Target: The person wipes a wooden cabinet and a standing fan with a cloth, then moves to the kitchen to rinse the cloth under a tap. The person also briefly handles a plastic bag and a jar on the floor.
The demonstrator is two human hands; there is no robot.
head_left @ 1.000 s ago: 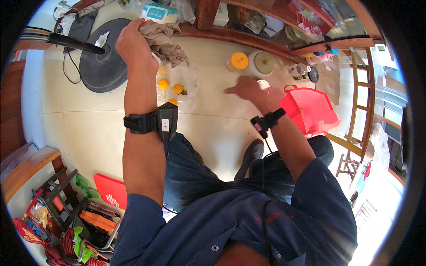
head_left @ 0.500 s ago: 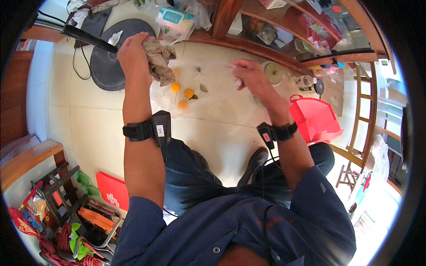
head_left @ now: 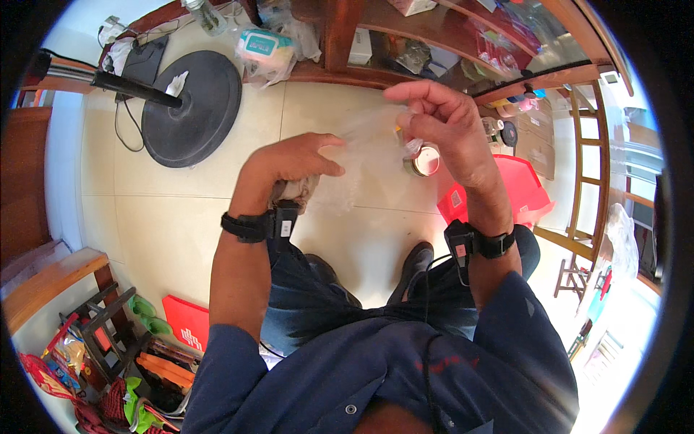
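Note:
My left hand (head_left: 303, 158) grips a crumpled beige cloth (head_left: 297, 192) hanging beneath it, its thumb and forefinger apart beside a translucent plastic bag (head_left: 354, 173). My right hand (head_left: 444, 126) pinches the upper right of this bag, with some fingers raised and bent. Behind the bag, just below the right hand, stands a round jar (head_left: 423, 160). The yellow fruits are hidden; only a small yellow patch shows by the right fingers.
A black round stand base (head_left: 206, 123) with a pole lies back left. A wipes pack (head_left: 264, 43) is by the wooden cabinet (head_left: 336, 36). A red bag (head_left: 528, 188) is right; a wooden rack (head_left: 585, 166) stands beyond. Cluttered items (head_left: 94, 340) fill lower left.
My left hand has come down and right with the cloth. My right hand has moved up and right, raising the plastic bag, which now hides the yellow fruits.

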